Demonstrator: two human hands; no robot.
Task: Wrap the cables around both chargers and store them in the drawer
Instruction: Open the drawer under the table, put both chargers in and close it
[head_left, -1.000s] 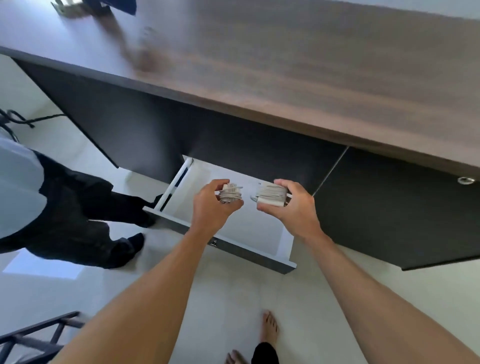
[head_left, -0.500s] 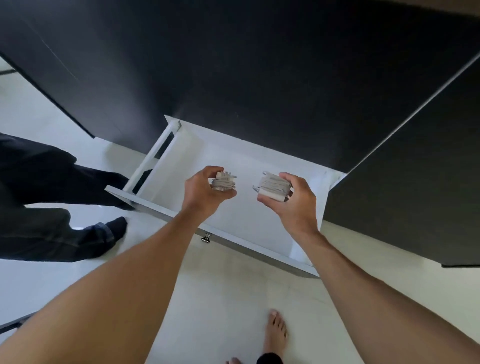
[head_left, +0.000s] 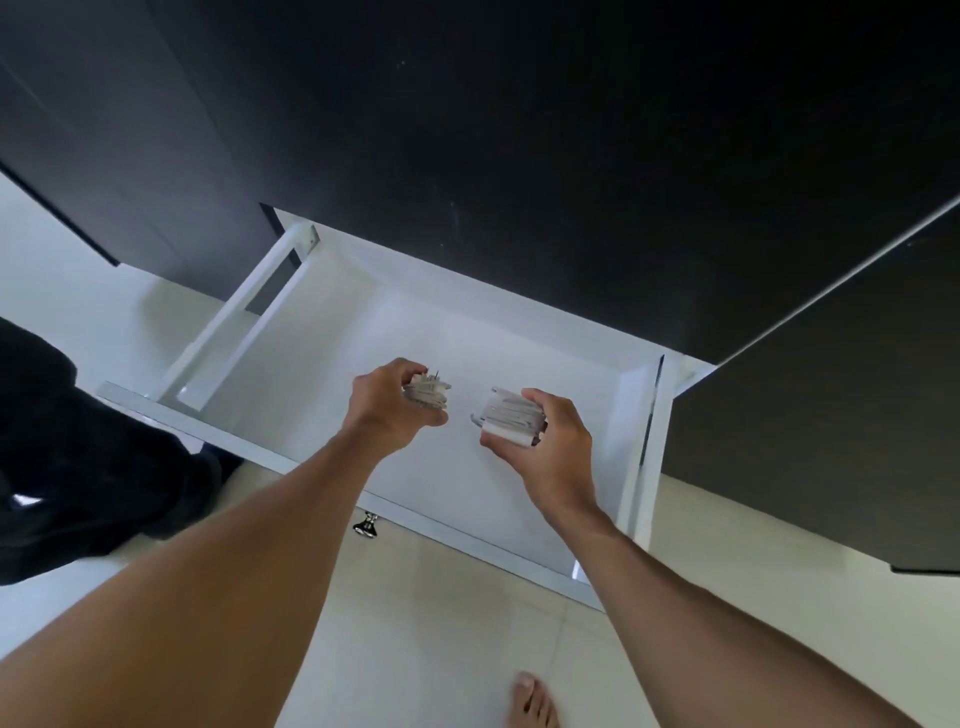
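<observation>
A white drawer (head_left: 291, 457) stands pulled out from the dark desk front, its white inside bare. My left hand (head_left: 387, 410) grips a small white charger (head_left: 428, 395) with its cable wound round it, prongs pointing up. My right hand (head_left: 550, 447) grips a larger white charger (head_left: 511, 415), also wrapped in its cable. Both hands hover over the middle of the drawer, side by side and a short gap apart.
Dark cabinet panels (head_left: 519, 130) rise behind the drawer and to the right (head_left: 831, 415). A metal knob (head_left: 366, 527) hangs on the drawer front. Another person's dark-trousered legs (head_left: 78, 467) stand at the left. My bare foot (head_left: 532, 701) is on the pale tiled floor.
The view has tilted down and closer; the desk top has left the frame. Both hands with their chargers have moved deeper over the open drawer.
</observation>
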